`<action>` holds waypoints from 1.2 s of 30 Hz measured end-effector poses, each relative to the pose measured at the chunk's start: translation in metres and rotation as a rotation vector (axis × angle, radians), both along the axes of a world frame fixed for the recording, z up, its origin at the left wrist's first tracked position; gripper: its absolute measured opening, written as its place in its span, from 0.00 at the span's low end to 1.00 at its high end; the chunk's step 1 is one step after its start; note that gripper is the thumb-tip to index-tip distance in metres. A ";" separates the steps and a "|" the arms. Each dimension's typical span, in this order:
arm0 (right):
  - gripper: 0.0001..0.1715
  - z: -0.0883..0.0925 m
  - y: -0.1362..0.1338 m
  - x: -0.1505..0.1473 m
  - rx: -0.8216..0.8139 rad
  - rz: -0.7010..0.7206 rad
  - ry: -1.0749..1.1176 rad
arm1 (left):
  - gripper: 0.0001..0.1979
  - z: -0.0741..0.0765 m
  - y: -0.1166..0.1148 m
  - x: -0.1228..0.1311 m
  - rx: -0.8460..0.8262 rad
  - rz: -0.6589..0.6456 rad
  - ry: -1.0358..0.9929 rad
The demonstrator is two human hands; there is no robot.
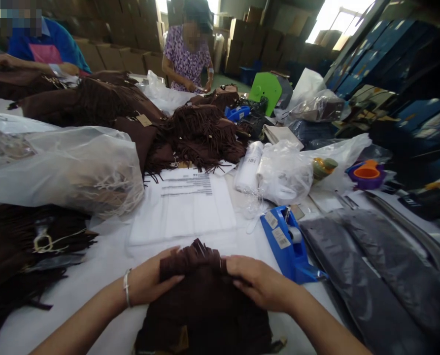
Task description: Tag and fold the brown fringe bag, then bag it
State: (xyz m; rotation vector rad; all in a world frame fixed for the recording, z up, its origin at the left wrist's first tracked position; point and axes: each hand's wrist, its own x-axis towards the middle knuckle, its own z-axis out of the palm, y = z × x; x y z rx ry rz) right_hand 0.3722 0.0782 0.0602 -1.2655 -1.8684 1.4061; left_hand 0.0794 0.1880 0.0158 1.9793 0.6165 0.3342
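A dark brown fringed bag (205,308) lies at the near edge of the table, in front of my body. My left hand (149,278), with a silver bracelet at the wrist, grips its far left corner, fingers behind and thumb on the near face. On the other side my right hand (258,278) holds the far right corner in the same way. Strands of fringe stick up between the two hands. Just beyond lies a stack of flat white plastic bags (183,212) with printed text. A blue tape dispenser (289,246) stands to the right of my right hand.
More brown fringed bags (201,128) are heaped across the table. At left lies a clear plastic bag (68,162) with light fringed goods inside. Grey wrapped packs (382,276) lie right, near an orange tape roll (366,170). Two people (188,54) work across the table.
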 end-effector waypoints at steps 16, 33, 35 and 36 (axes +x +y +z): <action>0.34 -0.022 0.043 0.006 -0.484 -0.333 -0.004 | 0.18 0.014 -0.074 -0.041 0.328 0.148 -0.070; 0.33 0.004 0.034 -0.063 -0.060 0.427 -0.025 | 0.19 -0.012 -0.038 -0.071 0.020 0.856 0.025; 0.35 0.001 0.009 -0.066 0.137 0.475 -0.185 | 0.21 -0.009 -0.023 -0.061 0.187 0.828 0.150; 0.36 -0.003 -0.002 -0.068 0.194 0.483 -0.230 | 0.21 -0.008 -0.013 -0.052 0.287 0.766 0.220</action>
